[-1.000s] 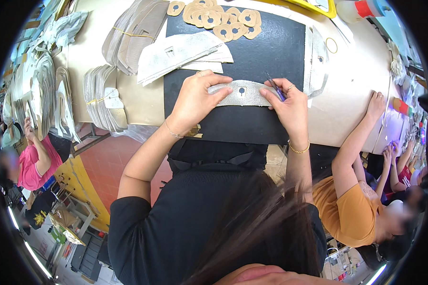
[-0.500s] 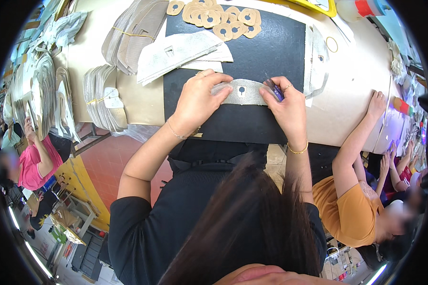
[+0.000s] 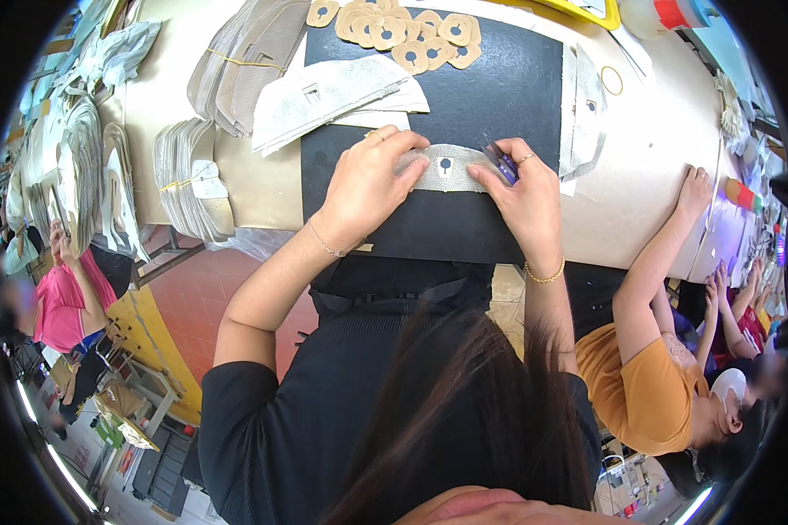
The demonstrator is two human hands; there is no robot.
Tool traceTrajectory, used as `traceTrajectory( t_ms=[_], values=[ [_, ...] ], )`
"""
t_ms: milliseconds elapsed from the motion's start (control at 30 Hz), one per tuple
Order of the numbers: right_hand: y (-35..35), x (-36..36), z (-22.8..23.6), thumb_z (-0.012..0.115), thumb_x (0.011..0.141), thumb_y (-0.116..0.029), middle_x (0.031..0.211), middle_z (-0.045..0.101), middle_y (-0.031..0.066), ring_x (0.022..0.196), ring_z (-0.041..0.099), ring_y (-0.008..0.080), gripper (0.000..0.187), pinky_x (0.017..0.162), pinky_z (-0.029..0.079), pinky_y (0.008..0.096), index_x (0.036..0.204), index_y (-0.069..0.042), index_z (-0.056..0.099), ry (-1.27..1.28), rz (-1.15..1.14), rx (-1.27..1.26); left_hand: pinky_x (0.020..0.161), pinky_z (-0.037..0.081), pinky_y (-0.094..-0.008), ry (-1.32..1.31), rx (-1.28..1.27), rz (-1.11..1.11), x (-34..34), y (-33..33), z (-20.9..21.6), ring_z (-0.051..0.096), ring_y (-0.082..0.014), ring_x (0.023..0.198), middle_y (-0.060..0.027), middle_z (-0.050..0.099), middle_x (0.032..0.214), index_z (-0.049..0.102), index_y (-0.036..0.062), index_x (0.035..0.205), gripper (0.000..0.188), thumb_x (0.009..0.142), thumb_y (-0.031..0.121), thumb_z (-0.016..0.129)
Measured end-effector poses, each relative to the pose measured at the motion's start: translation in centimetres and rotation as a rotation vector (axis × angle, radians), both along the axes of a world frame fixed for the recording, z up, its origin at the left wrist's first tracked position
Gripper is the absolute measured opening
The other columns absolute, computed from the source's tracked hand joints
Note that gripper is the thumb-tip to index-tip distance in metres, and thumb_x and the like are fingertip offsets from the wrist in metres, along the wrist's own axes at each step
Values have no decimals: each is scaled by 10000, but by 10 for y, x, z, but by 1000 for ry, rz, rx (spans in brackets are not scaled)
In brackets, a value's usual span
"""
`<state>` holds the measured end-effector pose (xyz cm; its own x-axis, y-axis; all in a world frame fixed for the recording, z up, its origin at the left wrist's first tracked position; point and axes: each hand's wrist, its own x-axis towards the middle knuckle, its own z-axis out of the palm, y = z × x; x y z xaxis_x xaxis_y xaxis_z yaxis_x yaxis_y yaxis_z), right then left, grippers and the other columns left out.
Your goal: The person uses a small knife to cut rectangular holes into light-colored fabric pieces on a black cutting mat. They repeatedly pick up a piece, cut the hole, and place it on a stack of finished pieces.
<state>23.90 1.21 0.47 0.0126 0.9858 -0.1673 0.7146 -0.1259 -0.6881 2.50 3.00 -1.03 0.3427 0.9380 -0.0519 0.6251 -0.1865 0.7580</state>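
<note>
A curved grey speckled fabric piece [image 3: 462,168] with a keyhole-shaped cutout in its middle lies across the black mat [image 3: 490,109]. My left hand [image 3: 368,184] pinches its left end between thumb and fingers. At the other end, my right hand [image 3: 531,197] presses its thumb on the piece. A small purple-handled tool, which looks like thread snips [image 3: 504,166], is tucked in that same hand, its dark tip pointing away from me. Beyond my left hand lie larger grey-white half-round pieces [image 3: 324,101], overlapping each other.
Tan rounded patches [image 3: 385,33] with keyhole holes are heaped at the mat's far edge. Banded stacks of grey pieces [image 3: 179,179] stand to the left. More grey pieces [image 3: 584,114] lie at the mat's right edge. A co-worker's arm [image 3: 661,241] rests on the table to the right.
My right hand has shifted slightly left along the piece, and the purple tool has tilted a little in it. My left hand and the piece have barely moved.
</note>
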Motion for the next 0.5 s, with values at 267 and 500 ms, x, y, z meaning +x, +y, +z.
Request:
traceTrajectory(
  t_ms=[267, 500],
  values=[
    [0, -1, 0, 796, 810, -216, 904, 703, 145, 804, 697, 300, 300, 721, 538, 358, 994, -25, 656, -37, 1, -6, 776, 534, -390, 129, 33, -5, 2, -3, 6, 671, -306, 907, -93, 669, 955, 692, 86, 1053, 205, 872, 179, 714],
    [0, -1, 0, 797, 809, -223, 902, 703, 147, 805, 699, 302, 300, 714, 541, 363, 991, -30, 657, -45, 13, 5, 736, 542, -400, 150, 69, -6, 2, -5, 6, 676, -302, 869, -89, 657, 950, 685, 101, 1066, 210, 879, 195, 703]
  ],
)
